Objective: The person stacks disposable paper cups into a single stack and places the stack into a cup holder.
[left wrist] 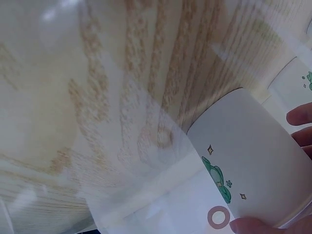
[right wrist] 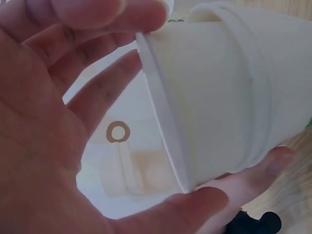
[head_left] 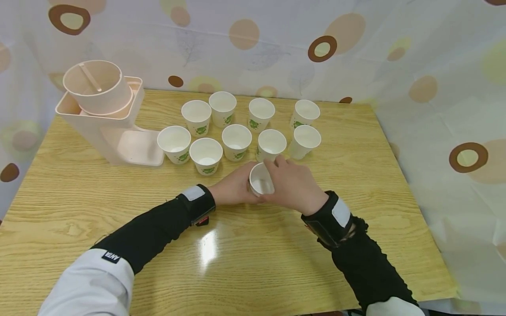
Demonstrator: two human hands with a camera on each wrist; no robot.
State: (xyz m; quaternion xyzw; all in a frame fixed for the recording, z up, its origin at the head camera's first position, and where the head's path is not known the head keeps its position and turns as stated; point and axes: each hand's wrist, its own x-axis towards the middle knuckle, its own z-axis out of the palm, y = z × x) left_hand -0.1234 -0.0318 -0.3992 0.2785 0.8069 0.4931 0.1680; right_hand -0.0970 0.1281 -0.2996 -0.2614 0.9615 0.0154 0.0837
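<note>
A paper cup (head_left: pixel 261 180) was held between both hands above the wooden table (head_left: pixel 118 210), a little toward the near edge from the group of cups and roughly midway between the left and right edges. It was tipped so that its open mouth faced up and back toward the person; its long axis ran from that rim down and away toward the far edge. In the right wrist view the rim (right wrist: pixel 163 114) stood nearly on edge, and a second rim line further along the wall suggested more than one cup nested together, though I could not tell for sure.

The left hand (head_left: pixel 233 189) came in from the left and gripped the cup's wall, a fingertip (left wrist: pixel 253 226) showing against its printed side (left wrist: pixel 253 165). The right hand (head_left: pixel 292 184) came from the right, its fingers (right wrist: pixel 97 29) curled over the rim and its thumb (right wrist: pixel 195 204) under it, so the cup sat directly between the two palms, about equally near to each.

Just beyond the hands, nine more paper cups stood upright in two loose rows, the nearest one (head_left: pixel 271 145) close to the right hand's fingertips. A pale pink dispenser (head_left: pixel 103 109) stood near the far-left corner.
</note>
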